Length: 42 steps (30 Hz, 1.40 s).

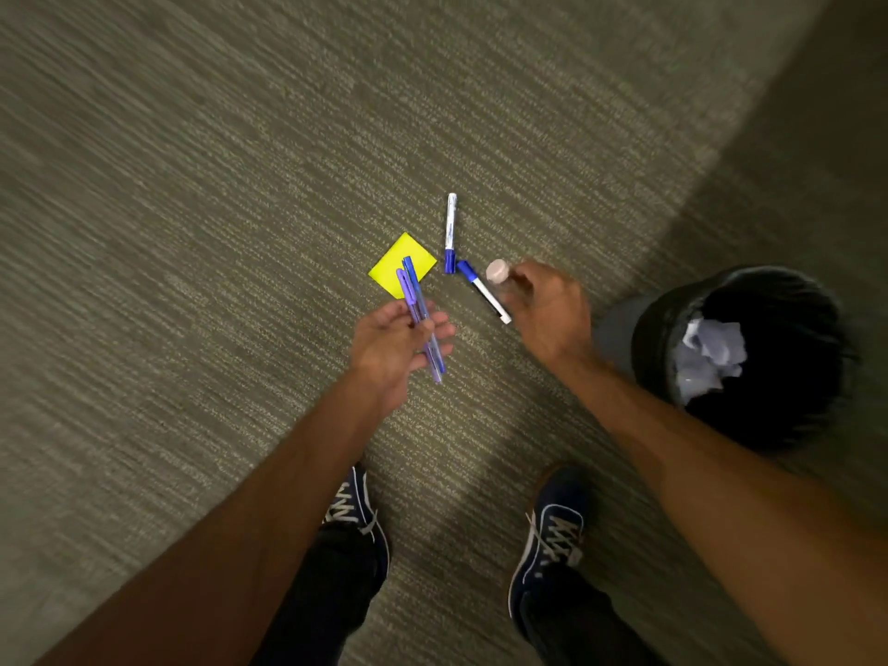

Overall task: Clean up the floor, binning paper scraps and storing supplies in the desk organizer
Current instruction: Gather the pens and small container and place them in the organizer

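- Grey-green ribbed carpet floor (240, 233).
- Square yellow sticky-note pad (408, 254) lies flat.
- Two blue-capped white markers (450, 230) (483, 290) lie just beside it.
- Black round wastebasket (620, 338) stands nearby.

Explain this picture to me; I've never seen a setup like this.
One camera, worn on a person's head, looks down at their arms and shoes over grey carpet. The left hand holds two slim purple-blue pens. The right hand grips a small object with a pale round cap; it is too blurred to name. On the floor lie a yellow square pad of sticky notes and two white markers with blue caps. A black round bin to the right holds crumpled white paper.
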Available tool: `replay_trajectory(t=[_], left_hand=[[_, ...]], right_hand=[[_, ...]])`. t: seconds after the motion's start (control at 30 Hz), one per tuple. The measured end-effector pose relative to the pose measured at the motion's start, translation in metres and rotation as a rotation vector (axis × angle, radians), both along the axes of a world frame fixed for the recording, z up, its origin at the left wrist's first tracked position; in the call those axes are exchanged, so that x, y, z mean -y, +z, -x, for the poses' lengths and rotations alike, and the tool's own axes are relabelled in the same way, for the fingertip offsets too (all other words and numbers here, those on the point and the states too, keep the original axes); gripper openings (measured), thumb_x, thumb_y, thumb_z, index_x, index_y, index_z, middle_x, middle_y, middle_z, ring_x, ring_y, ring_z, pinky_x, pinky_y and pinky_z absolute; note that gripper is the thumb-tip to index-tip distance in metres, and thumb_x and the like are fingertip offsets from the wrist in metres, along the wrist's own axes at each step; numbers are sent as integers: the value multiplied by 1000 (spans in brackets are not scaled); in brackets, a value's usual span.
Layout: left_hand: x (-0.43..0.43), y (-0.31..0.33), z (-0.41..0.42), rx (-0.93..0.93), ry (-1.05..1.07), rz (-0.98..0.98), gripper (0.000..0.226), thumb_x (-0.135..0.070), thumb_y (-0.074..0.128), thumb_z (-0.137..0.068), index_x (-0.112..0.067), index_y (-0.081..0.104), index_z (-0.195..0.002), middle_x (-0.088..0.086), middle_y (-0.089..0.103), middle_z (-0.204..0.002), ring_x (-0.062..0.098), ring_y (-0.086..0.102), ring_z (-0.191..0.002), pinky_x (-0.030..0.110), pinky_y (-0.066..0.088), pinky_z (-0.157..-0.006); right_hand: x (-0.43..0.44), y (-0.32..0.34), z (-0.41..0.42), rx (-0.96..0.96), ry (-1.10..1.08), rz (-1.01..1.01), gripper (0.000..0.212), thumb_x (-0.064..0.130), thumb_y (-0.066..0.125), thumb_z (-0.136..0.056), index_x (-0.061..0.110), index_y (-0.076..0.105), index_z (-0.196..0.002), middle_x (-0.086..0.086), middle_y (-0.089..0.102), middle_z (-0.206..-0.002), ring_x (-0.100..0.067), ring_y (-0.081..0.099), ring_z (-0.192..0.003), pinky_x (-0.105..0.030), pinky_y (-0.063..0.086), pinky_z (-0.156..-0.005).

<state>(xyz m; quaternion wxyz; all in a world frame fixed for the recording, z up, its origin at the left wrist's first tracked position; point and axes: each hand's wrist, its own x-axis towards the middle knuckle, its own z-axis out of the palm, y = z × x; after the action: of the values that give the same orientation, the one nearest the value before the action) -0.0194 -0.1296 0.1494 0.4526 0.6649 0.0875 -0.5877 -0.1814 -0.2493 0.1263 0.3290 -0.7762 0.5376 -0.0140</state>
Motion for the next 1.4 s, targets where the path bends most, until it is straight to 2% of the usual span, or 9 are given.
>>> replay_trajectory(t=[0.13,0.3,0.4,0.53,0.63,0.8,1.03,1.27,1.4], left_hand=[[5,80,13,24,-26,59,29,9,59,-92,8,55,-121,16,73,-99,26,76,-80,47,62,-79],[13,191,33,53,-42,143,30,10,64,-88,4,55,-116,20,71,-103,28,75,-81,50,61,-83],[17,260,51,77,-82,163,22,10,65,-88,-4,59,-104,20,72,-106,31,74,-86,53,58,-86],[21,355,80,111,-162,160,27,6,63,-92,-1,59,-117,19,71,-116,39,68,-110,61,49,-99],[21,423,103,121,-195,202,29,6,60,-93,0,60,-121,13,74,-108,33,71,-103,58,50,-100],[13,517,145,73,-253,299,27,8,54,-94,-5,66,-115,7,75,-98,21,73,-90,42,59,-90],[-1,603,208,-63,-325,344,29,10,51,-94,-7,66,-111,7,74,-94,16,74,-81,31,62,-73],[1,664,253,-120,-470,336,29,12,51,-93,-2,64,-115,15,76,-103,25,76,-91,36,63,-76],[5,686,272,-145,-593,336,28,12,52,-92,-1,64,-114,19,74,-107,27,75,-93,41,61,-85]], right_hand=[[-12,80,7,220,-113,-67,20,24,72,-89,17,66,-107,3,73,-88,-13,68,-77,-40,57,-76],[-16,197,25,419,-188,-136,64,25,74,-86,40,45,-141,8,73,-85,-4,70,-76,-25,58,-80],[-16,275,38,508,-227,-137,54,23,73,-86,39,54,-134,4,73,-85,-8,69,-74,-33,59,-78],[-23,377,66,582,-304,-170,47,14,76,-85,31,61,-127,0,71,-94,-20,71,-79,-41,61,-75],[-30,444,94,598,-349,-179,46,13,76,-85,28,62,-126,-4,71,-93,-28,71,-77,-46,61,-76],[-47,536,150,628,-398,-133,48,13,78,-83,29,63,-126,2,72,-89,-10,69,-77,-21,55,-76],[-73,626,221,659,-504,-103,49,12,77,-82,31,62,-126,3,73,-92,-12,71,-82,-42,59,-85],[-106,681,278,682,-642,-33,52,9,76,-84,27,58,-129,4,70,-106,-13,70,-92,-40,59,-88],[-127,699,302,714,-748,19,63,8,73,-85,39,53,-136,13,68,-99,-12,69,-87,-18,56,-80]])
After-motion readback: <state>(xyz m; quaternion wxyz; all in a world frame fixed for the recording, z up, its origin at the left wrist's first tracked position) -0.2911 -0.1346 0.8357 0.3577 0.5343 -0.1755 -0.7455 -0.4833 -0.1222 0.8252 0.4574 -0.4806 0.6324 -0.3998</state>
